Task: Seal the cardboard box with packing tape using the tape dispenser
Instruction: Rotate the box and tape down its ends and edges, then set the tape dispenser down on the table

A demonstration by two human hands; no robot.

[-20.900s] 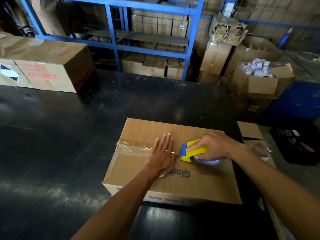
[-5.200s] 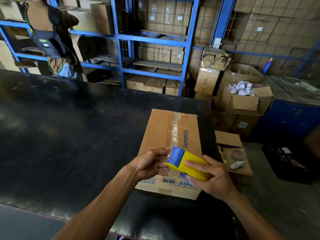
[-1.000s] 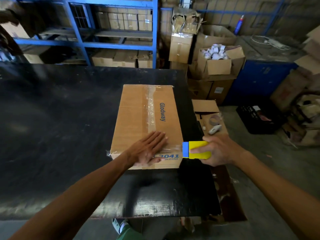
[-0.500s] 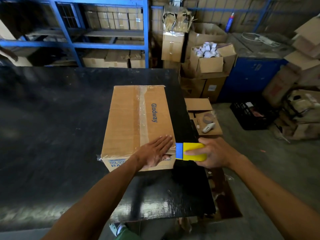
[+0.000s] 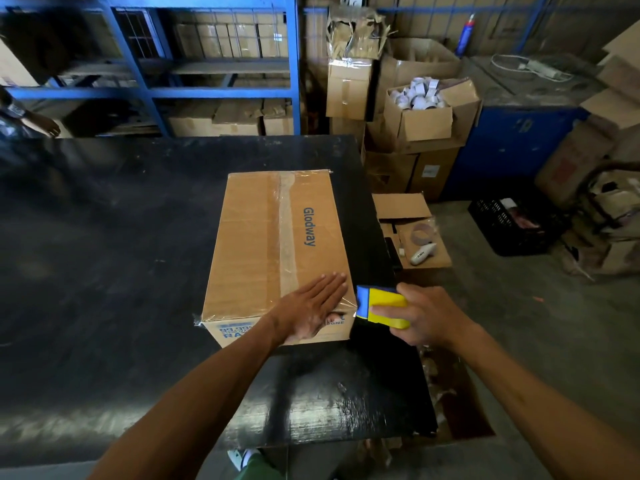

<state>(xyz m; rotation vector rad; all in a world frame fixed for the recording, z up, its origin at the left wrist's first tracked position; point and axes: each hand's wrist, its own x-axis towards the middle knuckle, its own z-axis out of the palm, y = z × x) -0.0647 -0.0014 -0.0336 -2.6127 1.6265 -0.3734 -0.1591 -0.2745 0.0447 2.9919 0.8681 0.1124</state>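
A brown cardboard box (image 5: 256, 237) marked "Glodway" lies on the black table (image 5: 104, 271), near its right edge. Clear tape runs along the box's top seam and across its near edge. My left hand (image 5: 311, 306) lies flat with fingers spread on the box's near right corner, pressing on the tape there. My right hand (image 5: 422, 317) grips a yellow and blue tape dispenser (image 5: 379, 306), whose blue end sits just off the box's near right corner, above the table edge.
On the floor to the right stand a flat carton with a tape ring and a white tool (image 5: 422, 252), a black crate (image 5: 516, 223) and an open box of tape rolls (image 5: 419, 109). Blue shelving (image 5: 214, 91) with cartons stands behind the table. Another person's hand (image 5: 41, 124) shows at far left.
Over the last second the dispenser has stayed at the box's near right corner and my left hand has stayed flat on the near edge. My view has shifted slightly.
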